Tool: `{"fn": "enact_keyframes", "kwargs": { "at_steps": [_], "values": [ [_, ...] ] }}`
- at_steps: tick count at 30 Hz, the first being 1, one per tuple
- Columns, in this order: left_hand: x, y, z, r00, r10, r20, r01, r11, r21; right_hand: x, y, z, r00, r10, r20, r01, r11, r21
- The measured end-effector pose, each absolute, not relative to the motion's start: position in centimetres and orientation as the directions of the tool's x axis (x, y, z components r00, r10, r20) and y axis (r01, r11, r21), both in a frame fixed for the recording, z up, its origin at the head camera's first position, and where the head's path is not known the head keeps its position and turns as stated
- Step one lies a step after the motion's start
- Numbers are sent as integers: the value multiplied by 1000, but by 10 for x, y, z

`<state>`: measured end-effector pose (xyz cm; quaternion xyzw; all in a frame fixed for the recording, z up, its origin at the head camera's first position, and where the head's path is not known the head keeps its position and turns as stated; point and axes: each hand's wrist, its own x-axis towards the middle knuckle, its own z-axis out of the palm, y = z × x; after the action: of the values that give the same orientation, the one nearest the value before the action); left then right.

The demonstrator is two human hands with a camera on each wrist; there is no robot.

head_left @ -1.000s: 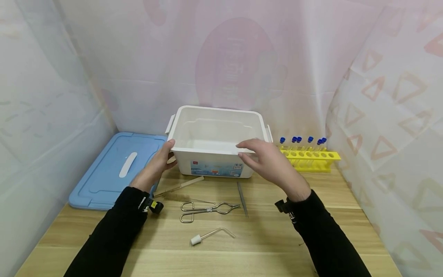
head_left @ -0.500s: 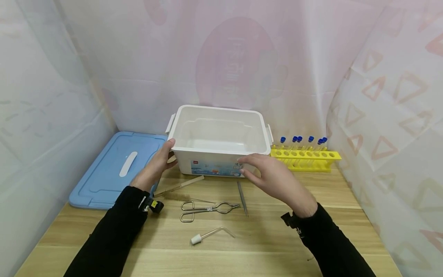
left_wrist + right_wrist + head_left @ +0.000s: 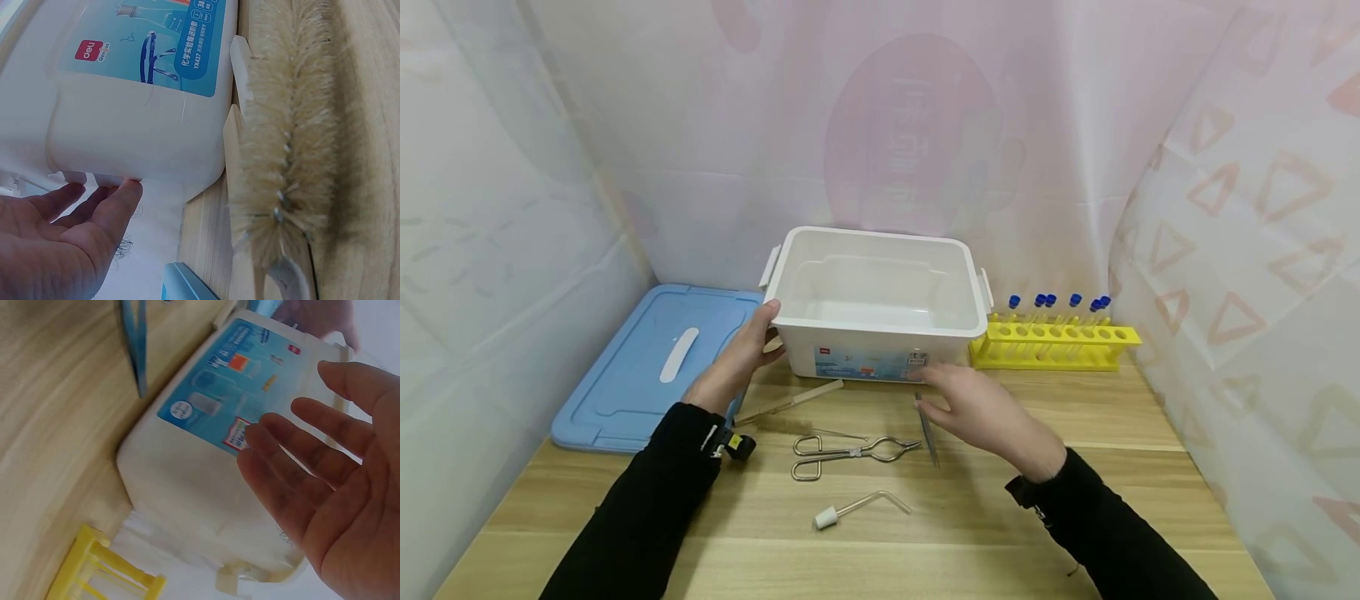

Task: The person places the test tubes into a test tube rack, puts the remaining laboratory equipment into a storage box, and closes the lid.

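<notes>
Lying on the table (image 3: 760, 550), just in front of the white bin (image 3: 880, 330) and below the right end of its label (image 3: 865, 365), the metal tweezers (image 3: 928, 437) are the closest tool to the right hand (image 3: 981, 412). Their long axis runs roughly front to back, the far end leaning a little left, so they sit on that hand's thumb side, much nearer to it than to the left hand (image 3: 737, 354). The right hand hangs palm toward the bin, fingers loosely spread and slightly bent, with nothing in its hold; its thumb crosses the tweezers' far end in the head view (the right wrist view shows the two apart). The left hand grips the bin at its near left corner, thumb up on the rim, fingertips against the side below. The bin stands upright and uncovered, a long side facing the person.

Left of the tweezers lie metal tongs (image 3: 855, 453), tips toward them; nearer the person is a bent glass tube (image 3: 857, 504) with a white stopper (image 3: 825, 518). Behind the tongs, a bristle brush (image 3: 782, 426) and a wooden clamp (image 3: 812, 393) lie near the left hand. A blue lid (image 3: 625, 367) lies flat left of the bin; a yellow rack (image 3: 1045, 363) with blue-capped test tubes stands at its right.
</notes>
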<state>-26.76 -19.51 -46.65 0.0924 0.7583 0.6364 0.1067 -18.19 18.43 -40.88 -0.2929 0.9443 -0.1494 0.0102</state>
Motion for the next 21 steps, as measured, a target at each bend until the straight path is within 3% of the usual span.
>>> {"fn": "enact_keyframes", "kwargs": {
  "at_steps": [21],
  "values": [
    [-267,-197,-467,-957,286,-43,8,174,985,-195,181,-454,-808,-587,-47,-567,798,-203]
  ]
}}
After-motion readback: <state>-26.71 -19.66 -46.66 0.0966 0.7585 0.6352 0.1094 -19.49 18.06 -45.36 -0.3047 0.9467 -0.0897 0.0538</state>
